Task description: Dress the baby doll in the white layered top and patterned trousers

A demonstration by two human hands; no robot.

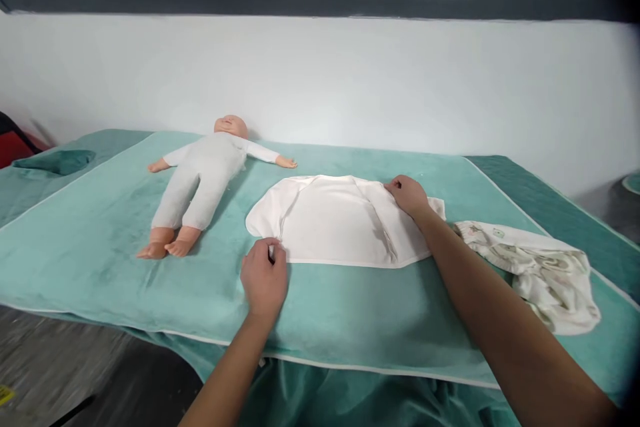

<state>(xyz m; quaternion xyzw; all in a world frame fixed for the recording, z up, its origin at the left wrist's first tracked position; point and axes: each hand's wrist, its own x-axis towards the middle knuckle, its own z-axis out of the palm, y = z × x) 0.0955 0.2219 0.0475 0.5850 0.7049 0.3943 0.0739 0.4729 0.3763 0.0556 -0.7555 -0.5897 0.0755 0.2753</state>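
A white baby shirt point(335, 223) lies spread flat on the teal bed cover, wider than it is deep. My left hand point(265, 275) is closed at its near left corner, thumb and fingers pinching the hem. Over the far right part of the shirt, my right hand point(407, 195) has its fingers curled and pressed together on the cloth at the top edge. The right forearm crosses in front of the shirt's right end and hides part of it.
A baby doll point(207, 170) in a white body suit lies on its back at the left, arms spread. To the right is a crumpled patterned baby garment point(555, 277). The teal cover point(100, 240) ends at a white-piped front edge, and a white wall point(320, 80) stands behind.
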